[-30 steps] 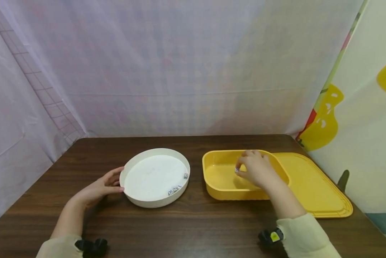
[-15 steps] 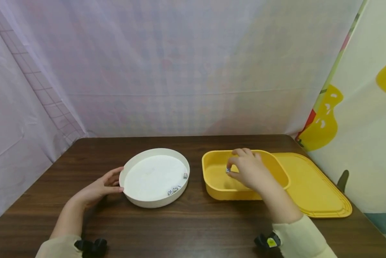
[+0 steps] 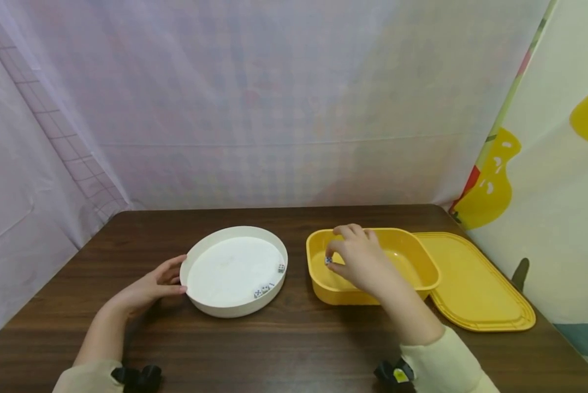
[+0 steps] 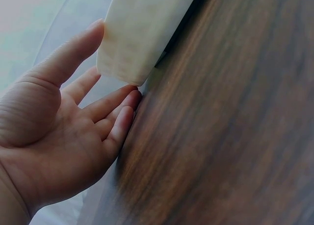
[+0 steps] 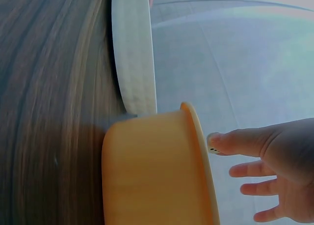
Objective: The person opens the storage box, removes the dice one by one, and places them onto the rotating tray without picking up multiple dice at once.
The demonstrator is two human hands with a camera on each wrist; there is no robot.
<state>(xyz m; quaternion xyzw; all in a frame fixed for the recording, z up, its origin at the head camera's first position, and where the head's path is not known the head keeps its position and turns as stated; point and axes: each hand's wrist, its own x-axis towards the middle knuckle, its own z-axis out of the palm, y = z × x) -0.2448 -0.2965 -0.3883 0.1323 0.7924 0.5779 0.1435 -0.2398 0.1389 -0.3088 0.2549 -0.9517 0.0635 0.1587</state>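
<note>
My right hand (image 3: 360,259) pinches a small white die (image 3: 328,261) with dark pips between thumb and forefinger. It is over the left part of a yellow rectangular container (image 3: 407,262); in the right wrist view the die (image 5: 213,149) shows just beyond the container's rim (image 5: 196,131). My left hand (image 3: 148,284) rests its fingertips on the left side of a round white tray (image 3: 225,273). In the left wrist view that hand (image 4: 73,117) has its thumb and relaxed fingers against the tray's wall (image 4: 142,33). Several dice (image 3: 261,290) lie inside the tray along its lower right, one die (image 3: 281,268) apart from them.
A yellow lid (image 3: 485,284) lies flat on the dark wooden table (image 3: 235,349), right of the container and partly behind it. Pale curtains (image 3: 284,109) hang behind the table, and a patterned cloth (image 3: 559,218) hangs at the right.
My right hand has moved left across the container, carrying the pinched die toward the tray. The left hand keeps its place at the tray's side, and the dice in the tray lie as before.
</note>
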